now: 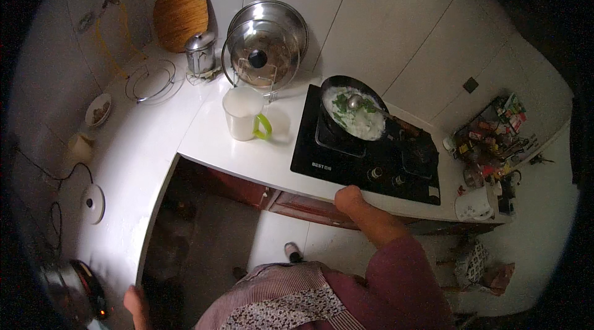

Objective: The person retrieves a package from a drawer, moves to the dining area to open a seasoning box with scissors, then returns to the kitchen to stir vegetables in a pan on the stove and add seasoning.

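Note:
My right hand [349, 197] rests on the counter's front edge, just below the black gas hob [306, 144]. It looks curled, and nothing shows in it. On the hob's left burner sits a dark wok [327, 121] of whitish, cloudy food [364, 125] with green leaves [342, 105]. A metal ladle [355, 101] lies in it, its wooden handle [406, 124] reaching right over the rim. At the lower left, my left hand [133, 302] is at the edge of the side counter; its fingers are too unclear to read. A clear jug [239, 118] with a green handle stands left of the hob.
Pot lids [278, 14] lean in a wire rack against the wall. Nearby are a metal canister [201, 56], a wooden cutting board [181, 16] and a wire ring stand [151, 81]. An electric appliance [83, 288] glows orange at lower left. Jars and packets [487, 139] crowd the right end.

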Available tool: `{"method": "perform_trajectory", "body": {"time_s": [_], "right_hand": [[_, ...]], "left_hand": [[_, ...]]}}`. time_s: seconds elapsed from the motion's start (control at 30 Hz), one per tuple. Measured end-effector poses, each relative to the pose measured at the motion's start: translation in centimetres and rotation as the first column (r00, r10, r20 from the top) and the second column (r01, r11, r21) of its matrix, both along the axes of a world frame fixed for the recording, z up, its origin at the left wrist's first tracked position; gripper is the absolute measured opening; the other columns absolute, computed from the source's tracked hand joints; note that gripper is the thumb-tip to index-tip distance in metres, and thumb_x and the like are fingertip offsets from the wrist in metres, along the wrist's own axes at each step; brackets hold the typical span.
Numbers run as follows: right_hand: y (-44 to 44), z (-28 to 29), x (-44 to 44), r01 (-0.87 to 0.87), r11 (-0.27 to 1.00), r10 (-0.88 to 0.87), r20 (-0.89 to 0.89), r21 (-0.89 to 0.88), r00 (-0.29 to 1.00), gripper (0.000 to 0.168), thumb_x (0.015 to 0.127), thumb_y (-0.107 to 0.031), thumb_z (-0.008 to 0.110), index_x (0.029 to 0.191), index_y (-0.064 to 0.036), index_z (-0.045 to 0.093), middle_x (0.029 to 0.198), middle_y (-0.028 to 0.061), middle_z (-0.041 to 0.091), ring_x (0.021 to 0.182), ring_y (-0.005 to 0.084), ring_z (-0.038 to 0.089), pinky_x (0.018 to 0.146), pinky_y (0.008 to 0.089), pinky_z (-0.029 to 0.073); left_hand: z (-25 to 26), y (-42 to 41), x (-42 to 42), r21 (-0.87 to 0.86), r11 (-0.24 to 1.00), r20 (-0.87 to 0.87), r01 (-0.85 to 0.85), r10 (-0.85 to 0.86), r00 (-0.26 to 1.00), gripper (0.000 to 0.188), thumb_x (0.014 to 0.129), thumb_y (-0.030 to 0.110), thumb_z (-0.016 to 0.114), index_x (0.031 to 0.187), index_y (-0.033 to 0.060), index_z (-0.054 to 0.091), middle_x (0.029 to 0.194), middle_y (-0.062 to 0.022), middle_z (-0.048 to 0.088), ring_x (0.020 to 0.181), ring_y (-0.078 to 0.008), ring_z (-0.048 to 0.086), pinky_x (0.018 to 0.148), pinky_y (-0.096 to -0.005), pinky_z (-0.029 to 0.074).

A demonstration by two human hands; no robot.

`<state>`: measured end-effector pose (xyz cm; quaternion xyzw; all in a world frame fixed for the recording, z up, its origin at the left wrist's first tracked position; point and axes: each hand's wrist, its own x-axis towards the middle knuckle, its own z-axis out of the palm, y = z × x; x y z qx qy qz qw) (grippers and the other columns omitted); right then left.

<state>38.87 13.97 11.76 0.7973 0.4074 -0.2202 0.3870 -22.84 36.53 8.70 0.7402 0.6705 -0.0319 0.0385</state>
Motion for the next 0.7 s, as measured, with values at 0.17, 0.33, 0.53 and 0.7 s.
{"method": "perform_trajectory", "body": {"time_s": [0.17, 0.33, 0.53, 0.7], "right_hand": [[0.1, -0.9, 0.0, -0.096, 0.995, 0.097, -0.011, 0.041, 0.995, 0.019, 0.074, -0.02, 0.05, 0.083, -0.007, 0.061, 0.085, 0.0079, 0.059, 0.074, 0.0228, 0.057, 0.058, 0.0358, 0.044], [0.1, -6.6, 1.7, -0.161, 0.979, 0.158, 0.04, 0.127, 0.987, 0.018, 0.07, -0.014, 0.053, 0.085, -0.008, 0.062, 0.086, 0.0051, 0.059, 0.077, 0.0204, 0.057, 0.056, 0.0345, 0.044], [-0.3, -4.6, 1.0, -0.141, 0.908, 0.198, -0.107, 0.395, 0.974, 0.017, 0.07, -0.013, 0.052, 0.082, -0.01, 0.064, 0.084, 0.0043, 0.06, 0.075, 0.0196, 0.058, 0.055, 0.0334, 0.044], [-5.7, 8.5, 2.7, 0.033, 0.764, 0.137, -0.213, 0.644, 0.967, 0.014, 0.074, -0.016, 0.049, 0.08, -0.01, 0.06, 0.078, 0.0083, 0.057, 0.07, 0.0237, 0.056, 0.057, 0.0373, 0.044]], "left_hand": [[5.8, -3.8, 16.1, 0.09, 0.973, 0.168, 0.212, -0.225, 0.96, 0.03, 0.075, 0.028, 0.053, 0.063, 0.0027, 0.044, 0.064, -0.0167, 0.049, 0.065, -0.0362, 0.048, 0.054, -0.0433, 0.038], [7.8, -7.8, 34.5, 0.235, 0.701, 0.314, 0.674, -0.711, 0.629, 0.023, 0.068, 0.023, 0.058, 0.061, 0.0034, 0.049, 0.066, -0.013, 0.049, 0.066, -0.0305, 0.049, 0.058, -0.0399, 0.039], [5.8, -12.5, 49.8, 0.488, 0.299, 0.307, 0.82, -0.938, 0.16, 0.016, 0.067, 0.02, 0.057, 0.065, 0.0057, 0.051, 0.068, -0.0096, 0.05, 0.069, -0.0276, 0.048, 0.064, -0.0374, 0.038], [4.1, -14.2, 56.1, 0.45, 0.177, 0.291, 0.875, -0.956, 0.044, 0.019, 0.068, 0.025, 0.057, 0.068, 0.0075, 0.05, 0.072, -0.0073, 0.047, 0.074, -0.0239, 0.045, 0.067, -0.0348, 0.035]]}}
